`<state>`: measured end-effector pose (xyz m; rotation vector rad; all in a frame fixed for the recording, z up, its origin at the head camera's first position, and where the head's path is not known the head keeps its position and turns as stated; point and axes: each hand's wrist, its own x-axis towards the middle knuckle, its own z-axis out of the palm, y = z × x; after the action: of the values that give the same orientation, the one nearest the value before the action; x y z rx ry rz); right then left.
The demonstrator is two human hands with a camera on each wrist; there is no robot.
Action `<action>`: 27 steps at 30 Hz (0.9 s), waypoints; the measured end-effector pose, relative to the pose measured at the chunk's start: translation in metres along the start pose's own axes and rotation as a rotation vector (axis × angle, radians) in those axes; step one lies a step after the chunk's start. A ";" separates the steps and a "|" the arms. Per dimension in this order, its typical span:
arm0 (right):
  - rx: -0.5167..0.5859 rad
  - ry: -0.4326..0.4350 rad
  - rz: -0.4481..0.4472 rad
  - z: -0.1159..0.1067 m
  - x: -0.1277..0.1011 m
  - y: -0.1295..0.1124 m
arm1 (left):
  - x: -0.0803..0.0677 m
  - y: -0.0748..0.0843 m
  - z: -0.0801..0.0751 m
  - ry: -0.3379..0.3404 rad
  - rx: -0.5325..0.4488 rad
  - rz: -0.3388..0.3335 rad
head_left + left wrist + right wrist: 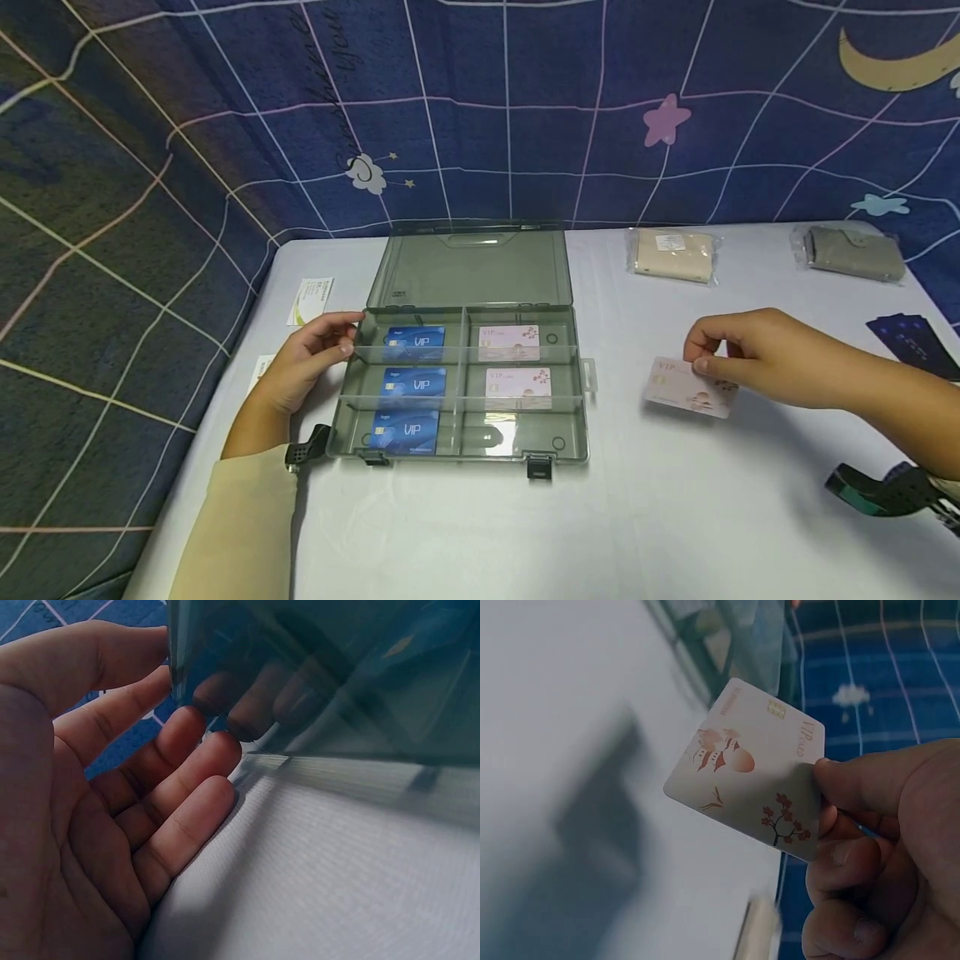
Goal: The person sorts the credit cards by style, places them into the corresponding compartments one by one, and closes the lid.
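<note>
My right hand [750, 354] pinches a pink VIP card [686, 387] between thumb and fingers, held above the table to the right of the box. The right wrist view shows the card [742, 769] with blossom and pagoda prints and a chip. My left hand [303, 358] touches the left side of a grey translucent divider box [525, 433], fingers loosely bent against its outer wall [330, 690]. The box lies with its lid [472, 271] raised at the back. Blue VIP cards [405, 432] lie in the left column; pink ones [517, 387] lie in the back and middle right compartments.
Behind, to the right, lie a beige wallet [671, 258] and a grey wallet [855, 254] in clear wrappers. Dark blue cards [915, 346] lie at the far right. White cards [311, 300] are at left. A patterned dark blue curtain [480, 133] borders the white table [637, 533].
</note>
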<state>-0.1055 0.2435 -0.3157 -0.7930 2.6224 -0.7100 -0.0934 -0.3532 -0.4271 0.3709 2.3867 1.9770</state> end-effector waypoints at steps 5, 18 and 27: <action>0.090 -0.050 -0.068 0.008 0.022 -0.028 | 0.002 0.000 0.000 -0.005 -0.001 -0.001; 0.198 -0.149 -0.286 0.037 0.069 -0.083 | -0.001 0.000 -0.002 -0.011 -0.018 0.008; 0.217 -0.169 -0.345 0.063 0.089 -0.103 | 0.000 -0.002 -0.001 -0.006 -0.037 0.005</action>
<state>-0.1055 0.0940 -0.3259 -1.1947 2.2348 -0.9525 -0.0937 -0.3543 -0.4287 0.3813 2.3444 2.0156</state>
